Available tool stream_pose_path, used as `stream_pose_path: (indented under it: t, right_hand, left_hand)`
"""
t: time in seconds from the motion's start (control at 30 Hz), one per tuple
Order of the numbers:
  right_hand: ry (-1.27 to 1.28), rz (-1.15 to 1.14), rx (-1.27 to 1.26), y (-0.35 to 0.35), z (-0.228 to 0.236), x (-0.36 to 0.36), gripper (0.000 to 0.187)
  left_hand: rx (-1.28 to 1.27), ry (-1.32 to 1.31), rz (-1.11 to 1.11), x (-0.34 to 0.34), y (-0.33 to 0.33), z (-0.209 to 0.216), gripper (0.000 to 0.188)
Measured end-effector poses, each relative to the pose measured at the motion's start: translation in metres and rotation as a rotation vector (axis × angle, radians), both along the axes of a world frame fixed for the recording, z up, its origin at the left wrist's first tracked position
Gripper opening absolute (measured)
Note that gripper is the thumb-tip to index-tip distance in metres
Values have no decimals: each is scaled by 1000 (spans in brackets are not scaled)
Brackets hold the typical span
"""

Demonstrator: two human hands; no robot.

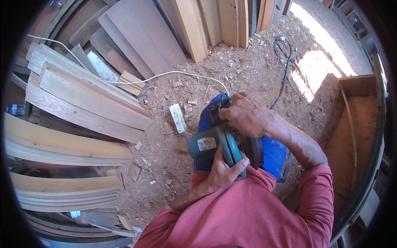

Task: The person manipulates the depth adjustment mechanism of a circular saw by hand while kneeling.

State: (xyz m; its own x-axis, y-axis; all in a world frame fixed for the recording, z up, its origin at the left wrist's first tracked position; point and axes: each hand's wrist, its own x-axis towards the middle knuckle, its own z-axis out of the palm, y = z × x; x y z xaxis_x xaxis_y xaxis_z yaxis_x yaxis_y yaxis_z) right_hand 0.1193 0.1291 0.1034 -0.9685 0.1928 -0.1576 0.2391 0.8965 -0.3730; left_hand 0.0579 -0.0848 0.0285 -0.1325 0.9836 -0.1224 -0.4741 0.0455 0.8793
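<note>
A teal and black power tool, which looks like a circular saw (201,145), lies across my lap on blue trousers (273,156). Its round motor housing with a pale label points left, and a dark guard or base plate shows on the right. My left hand (222,172) is wrapped round the teal handle from below, thumb on top. Over the dark far end of the tool, my right hand (249,116) is closed with fingers bent down; what its fingertips grip is partly hidden. A pale cord (182,72) runs from beside this hand toward the far left.
Stacked boards (91,99) fill the left side, and upright planks (194,37) lean at the back. A white oblong block (178,118) lies on the shaving-covered floor (161,173). A looped dark cable (285,70) lies far right. Close on my right stands a wooden box-like frame (359,136).
</note>
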Motion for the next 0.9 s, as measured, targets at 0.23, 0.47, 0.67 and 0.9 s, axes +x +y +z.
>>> stream_pose_path:
  t: [0.23,0.47,0.67,0.9]
  right_hand:
    - [142,-12,-135,-17,12,20,47]
    - [14,45,-326,1,19,23,73]
    - [-15,-30,-310,-17,14,19,76]
    - [533,-318,-163,-70,23,43,59]
  left_hand:
    - [-13,19,20,-12,9,-10,65]
    - [-54,-35,45,-14,20,-8,68]
    - [-12,-93,86,-19,16,-21,49]
    - [-60,-189,200,-38,19,-11,52]
